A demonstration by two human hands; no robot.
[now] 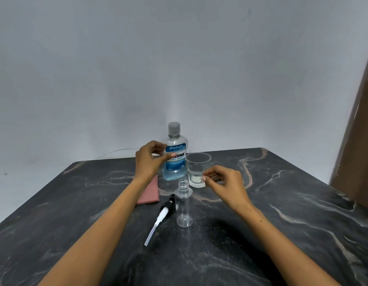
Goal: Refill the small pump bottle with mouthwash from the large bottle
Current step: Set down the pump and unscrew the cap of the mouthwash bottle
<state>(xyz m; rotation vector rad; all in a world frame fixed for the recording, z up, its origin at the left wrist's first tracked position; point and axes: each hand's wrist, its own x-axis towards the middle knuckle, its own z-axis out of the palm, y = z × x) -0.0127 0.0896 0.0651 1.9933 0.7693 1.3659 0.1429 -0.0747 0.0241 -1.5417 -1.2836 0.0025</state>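
The large mouthwash bottle [175, 157] stands upright near the table's far edge, capped, with blue liquid in its lower part. My left hand [150, 159] is at its left side, fingers apart and curved around the label; whether it touches the bottle I cannot tell. The small clear pump bottle [184, 205] stands open and looks empty in front of it. Its black-and-white pump head [163, 213] with a long tube lies on the table to the left. My right hand [224, 182] hovers to the right of the small bottle, fingers loosely curled, holding nothing.
A clear drinking glass [198, 169] stands right of the large bottle, close to my right fingertips. A pink cloth [150, 193] lies under my left wrist. The dark marble table [282, 213] ends at a grey wall; a brown panel [358, 141] stands at the right.
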